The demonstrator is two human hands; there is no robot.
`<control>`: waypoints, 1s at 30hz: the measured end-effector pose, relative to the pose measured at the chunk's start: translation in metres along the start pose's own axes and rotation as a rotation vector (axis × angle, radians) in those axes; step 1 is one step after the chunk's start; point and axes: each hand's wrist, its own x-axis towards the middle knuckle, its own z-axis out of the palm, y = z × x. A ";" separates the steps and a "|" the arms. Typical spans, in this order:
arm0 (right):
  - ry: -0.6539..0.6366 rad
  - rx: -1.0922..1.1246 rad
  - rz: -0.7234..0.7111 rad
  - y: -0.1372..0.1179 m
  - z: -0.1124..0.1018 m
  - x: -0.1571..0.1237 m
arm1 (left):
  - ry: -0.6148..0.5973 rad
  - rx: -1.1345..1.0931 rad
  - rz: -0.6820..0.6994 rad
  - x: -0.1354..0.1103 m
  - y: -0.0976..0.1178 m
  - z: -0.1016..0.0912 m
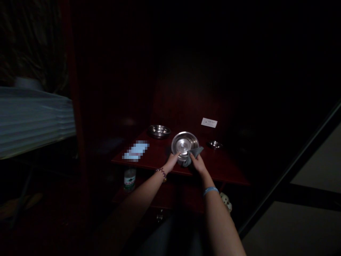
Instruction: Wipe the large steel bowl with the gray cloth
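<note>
A shiny steel bowl (183, 143) is tilted towards me above the front part of a dark red shelf (157, 154). My left hand (172, 161) grips its lower left rim, thumb on the inside. A grey-green cloth (188, 160) is bunched in my right hand (197, 163) and lies against the bowl's lower right rim. Farther back on the left rests a stack of steel bowls (159, 131). To the right of the held bowl sits a small steel dish (215, 144).
A blurred-out pale rectangle (135, 151) lies at the shelf's left. Below stands a bottle with a green-and-white label (129, 180). A white socket plate (209, 122) is on the back wall. A pleated pale lampshade (34, 119) fills the left side. Much of the scene is dark.
</note>
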 end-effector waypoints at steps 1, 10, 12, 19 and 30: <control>0.004 -0.016 0.004 0.000 -0.002 0.000 | -0.001 0.001 -0.003 -0.001 0.001 0.000; 0.101 -0.669 0.187 -0.031 -0.024 -0.015 | 0.000 0.076 -0.001 -0.006 0.004 0.003; 0.117 -0.770 0.183 -0.037 -0.026 -0.018 | 0.000 0.100 -0.006 -0.006 0.003 0.002; 0.217 -0.833 0.160 -0.042 -0.032 -0.023 | 0.019 0.149 -0.054 -0.006 0.004 -0.003; 0.182 -0.568 0.274 -0.032 -0.038 -0.016 | -0.023 0.141 -0.018 -0.005 0.003 -0.003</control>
